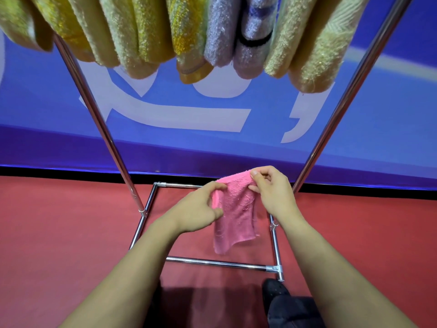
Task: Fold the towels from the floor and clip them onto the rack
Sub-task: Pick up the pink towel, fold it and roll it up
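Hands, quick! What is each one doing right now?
Left hand: pinches the pink towel's left edge.
Right hand: pinches the towel's top corner.

Red floor [59,233]; blue wall banner [260,143] with white lettering; black strip along its base

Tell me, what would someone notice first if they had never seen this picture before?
Probably the bright pink towel in the middle, held up over the red floor by the left hand and the right hand. Next, the row of fluffy yellow and purple towels hanging across the top, with the shiny metal rack standing before a big blue wall.
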